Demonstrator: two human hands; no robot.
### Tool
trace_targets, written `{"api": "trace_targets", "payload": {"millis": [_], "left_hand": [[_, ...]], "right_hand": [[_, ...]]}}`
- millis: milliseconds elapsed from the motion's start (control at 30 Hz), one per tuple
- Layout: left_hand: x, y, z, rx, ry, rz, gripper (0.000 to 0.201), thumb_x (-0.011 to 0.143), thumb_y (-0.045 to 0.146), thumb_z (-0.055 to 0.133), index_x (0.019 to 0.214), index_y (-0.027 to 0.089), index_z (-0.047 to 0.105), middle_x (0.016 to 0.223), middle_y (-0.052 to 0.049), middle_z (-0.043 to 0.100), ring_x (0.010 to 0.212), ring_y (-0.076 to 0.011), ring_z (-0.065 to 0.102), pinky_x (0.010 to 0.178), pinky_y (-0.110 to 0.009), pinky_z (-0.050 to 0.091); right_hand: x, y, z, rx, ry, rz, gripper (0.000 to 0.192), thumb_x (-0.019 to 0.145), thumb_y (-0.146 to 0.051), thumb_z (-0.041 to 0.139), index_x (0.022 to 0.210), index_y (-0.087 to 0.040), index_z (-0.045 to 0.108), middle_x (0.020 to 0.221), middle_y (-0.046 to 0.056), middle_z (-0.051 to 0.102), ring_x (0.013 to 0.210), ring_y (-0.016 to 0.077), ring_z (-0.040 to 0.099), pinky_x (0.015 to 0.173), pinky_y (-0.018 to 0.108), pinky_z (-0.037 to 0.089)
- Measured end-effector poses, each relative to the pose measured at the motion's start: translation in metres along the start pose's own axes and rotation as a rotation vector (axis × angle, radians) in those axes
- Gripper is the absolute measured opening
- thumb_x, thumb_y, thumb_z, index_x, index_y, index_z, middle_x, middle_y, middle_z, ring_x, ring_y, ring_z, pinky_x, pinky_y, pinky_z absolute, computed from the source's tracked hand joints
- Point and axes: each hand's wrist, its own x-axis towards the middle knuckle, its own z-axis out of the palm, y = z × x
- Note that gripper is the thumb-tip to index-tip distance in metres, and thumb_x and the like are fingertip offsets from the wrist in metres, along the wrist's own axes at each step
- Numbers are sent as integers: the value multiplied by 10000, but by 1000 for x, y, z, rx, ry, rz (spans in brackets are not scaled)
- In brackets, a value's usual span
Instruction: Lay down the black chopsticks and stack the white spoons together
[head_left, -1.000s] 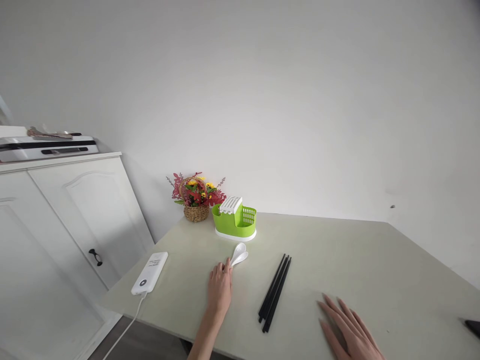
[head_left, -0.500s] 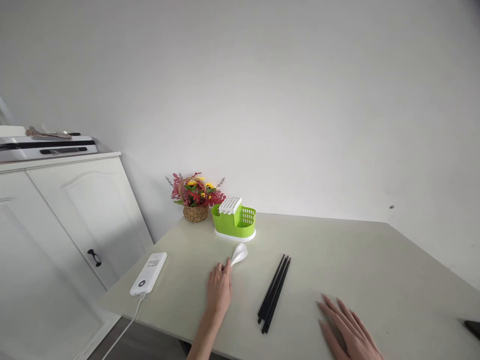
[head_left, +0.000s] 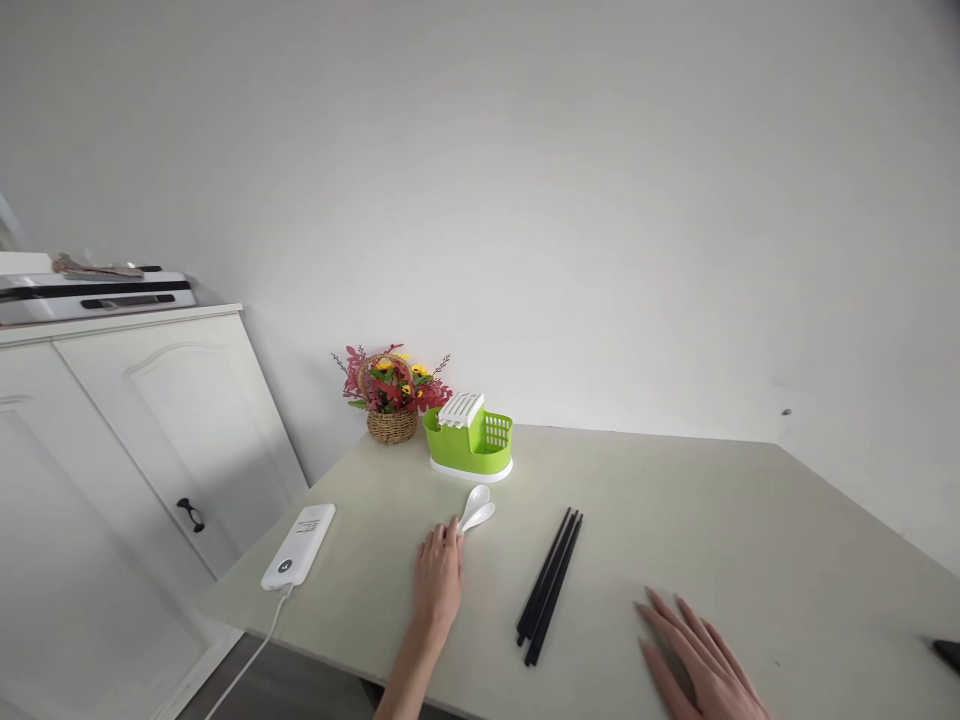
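Observation:
My left hand (head_left: 439, 578) lies flat on the pale table (head_left: 675, 520), its fingertips touching the handle ends of two white spoons (head_left: 478, 507) that lie stacked side by side. Just beyond the spoons stands a green cutlery holder (head_left: 471, 441) with a white slotted lid and white base. A bundle of black chopsticks (head_left: 550, 583) lies diagonally between my hands. My right hand (head_left: 701, 662) rests palm down near the front edge, fingers spread, holding nothing.
A wicker basket of red and yellow flowers (head_left: 391, 393) stands at the far left corner against the wall. A white power bank (head_left: 298, 545) with a cable lies at the table's left edge. A white cabinet (head_left: 135, 440) stands left. A dark object (head_left: 947, 652) shows at the right edge.

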Motion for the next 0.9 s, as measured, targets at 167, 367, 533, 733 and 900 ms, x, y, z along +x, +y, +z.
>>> {"api": "trace_targets", "payload": {"millis": [167,367,533,733,900], "left_hand": [[-1,-1,-3,1,-53,9,401,989,85,389,1310,196,603,1007,-76,668,934,-230,646,822,-362,498],[0,2,-8,-2,-102,-6,456,924,8,411,1278,207,617,1001,-64,659,923,-218,642,831,-350,498],[1,4,-10,-3,-86,-2,389,989,75,385,1266,207,622,970,-68,652,909,-225,639,818,-353,484],[1,4,-11,-6,-70,20,365,1022,113,387,1282,208,624,988,-71,656,920,-228,648,821,-346,487],[0,5,-12,8,-90,64,393,1013,101,406,1335,213,603,1012,-74,663,926,-231,645,823,-352,497]], "right_hand": [[0,2,2,4,-52,1,575,1023,-587,359,1538,-368,487,1627,-96,389,1535,290,308,1240,547,340],[-2,2,4,-9,15,-18,570,1026,-568,351,1543,-364,481,1620,-93,407,1536,282,307,1244,539,338],[3,6,-4,-27,-123,-6,585,1013,-596,366,1535,-364,493,1625,-100,381,1527,292,316,1218,537,378],[-1,-2,-2,-34,-16,4,567,1038,-558,319,1536,-352,493,1629,-103,381,1543,268,290,1246,527,336],[2,4,-4,-9,-112,0,572,1028,-566,365,1551,-360,467,1634,-96,361,1537,288,294,1233,540,350]]}}
